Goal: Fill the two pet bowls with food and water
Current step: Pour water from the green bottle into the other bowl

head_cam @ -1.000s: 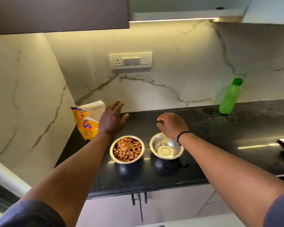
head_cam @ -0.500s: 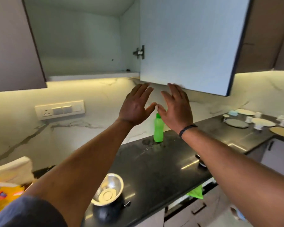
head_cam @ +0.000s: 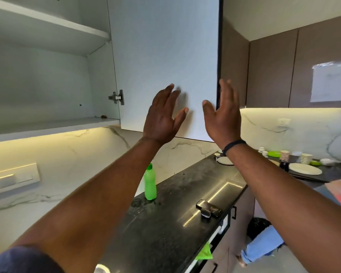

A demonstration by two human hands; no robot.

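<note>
Both hands are raised in front of an open white cupboard door (head_cam: 165, 56). My left hand (head_cam: 162, 117) is spread flat, its fingers at or just off the door's inner face. My right hand (head_cam: 222, 115) is open beside the door's free edge, palm turned left. Neither holds anything. A green water bottle (head_cam: 150, 183) with a green cap stands upright on the black counter (head_cam: 175, 223) below my left forearm. Only a sliver of a steel bowl's rim (head_cam: 101, 268) shows at the bottom edge. The food bowl and the food bag are out of view.
The open cupboard (head_cam: 47, 85) has bare white shelves. A dark phone-like object (head_cam: 209, 208) lies near the counter's front edge. Plates, cups and green dishes (head_cam: 303, 166) crowd the far right counter. A person's jeans-clad leg (head_cam: 264, 245) shows on the floor at lower right.
The view swung up and right from the bowls to the cupboard. Both hands rose from the counter to the door and moved apart; the bowls and bag dropped out of view.
</note>
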